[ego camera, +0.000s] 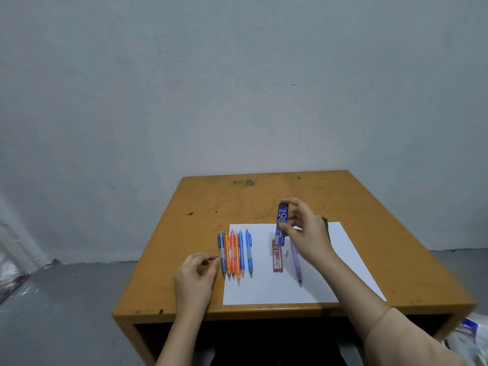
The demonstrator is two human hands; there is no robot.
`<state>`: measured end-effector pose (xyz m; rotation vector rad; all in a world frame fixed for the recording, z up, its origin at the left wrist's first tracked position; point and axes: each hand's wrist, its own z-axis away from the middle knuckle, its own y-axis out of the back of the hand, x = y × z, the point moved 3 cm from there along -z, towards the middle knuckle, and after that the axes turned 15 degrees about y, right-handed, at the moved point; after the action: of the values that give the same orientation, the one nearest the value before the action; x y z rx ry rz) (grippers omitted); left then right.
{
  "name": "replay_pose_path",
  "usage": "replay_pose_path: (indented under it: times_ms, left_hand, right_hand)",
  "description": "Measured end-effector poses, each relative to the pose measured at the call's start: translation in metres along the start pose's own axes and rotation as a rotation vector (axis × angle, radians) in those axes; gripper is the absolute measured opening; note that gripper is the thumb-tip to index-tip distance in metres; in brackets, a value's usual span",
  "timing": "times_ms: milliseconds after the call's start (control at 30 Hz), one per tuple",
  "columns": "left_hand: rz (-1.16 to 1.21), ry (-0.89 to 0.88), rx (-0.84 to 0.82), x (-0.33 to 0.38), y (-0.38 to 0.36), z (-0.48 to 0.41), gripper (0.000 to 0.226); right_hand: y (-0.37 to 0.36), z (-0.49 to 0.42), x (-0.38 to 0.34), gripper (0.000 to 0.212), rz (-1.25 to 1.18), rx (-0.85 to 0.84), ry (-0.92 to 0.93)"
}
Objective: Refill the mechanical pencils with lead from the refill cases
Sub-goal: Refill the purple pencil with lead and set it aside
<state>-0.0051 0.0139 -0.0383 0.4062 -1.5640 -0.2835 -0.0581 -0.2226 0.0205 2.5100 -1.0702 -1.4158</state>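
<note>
My right hand (306, 231) holds a blue lead refill case (281, 224) upright above the white paper (266, 289), thumb low on it and a fingertip on its dark cap. A red refill case (277, 256) lies flat on the paper just below. A purple mechanical pencil (296, 262) lies to its right, with a small grey cap (287, 253) beside it. Several blue, orange and pink pencils (235, 253) lie side by side at the paper's left edge. My left hand (196, 273) rests on the table by the leftmost blue pencil, thumb and forefinger tips close together; whether they pinch anything I cannot tell.
The small wooden table (264, 196) stands against a grey wall, with its front edge near me. A brown object (325, 223) peeks out behind my right hand. Plastic packaging (472, 336) lies on the floor at the right.
</note>
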Motion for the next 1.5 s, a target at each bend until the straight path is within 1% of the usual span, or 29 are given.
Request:
replay_pose_path:
  times_ms: [167, 400, 600, 733, 933, 1267, 1367, 1500]
  left_hand:
    - [-0.016, -0.023, 0.002, 0.000, -0.001, 0.001, 0.013]
    - [-0.019, -0.059, -0.001, -0.001, 0.000, 0.001, 0.008]
    - [-0.034, -0.068, 0.008, -0.001, 0.001, 0.002, 0.007]
    - [-0.045, -0.067, 0.013, 0.000, 0.001, 0.003, 0.006]
    - [-0.043, -0.048, 0.009, -0.003, 0.000, 0.003, 0.006]
    - [-0.030, -0.053, 0.003, -0.003, 0.001, 0.003, 0.006]
    - [-0.029, -0.058, -0.001, -0.003, 0.002, 0.003, 0.010]
    - [-0.036, -0.060, 0.001, -0.001, 0.001, 0.004, 0.012]
  right_hand:
    - [-0.014, -0.011, 0.007, 0.048, -0.051, -0.075, -0.073]
    - [-0.031, -0.023, 0.021, 0.049, -0.030, -0.340, -0.184]
    - [-0.037, -0.021, 0.029, 0.045, 0.042, -0.471, -0.233]
    - [-0.039, -0.017, 0.037, 0.045, 0.129, -0.505, -0.232]
    - [-0.041, -0.016, 0.047, 0.043, 0.269, -0.548, -0.289]
    - [-0.042, -0.014, 0.047, 0.043, 0.389, -0.625, -0.272]
    - [-0.040, -0.015, 0.044, 0.043, 0.367, -0.612, -0.262]
    - [-0.031, -0.019, 0.033, 0.038, 0.286, -0.506, -0.237]
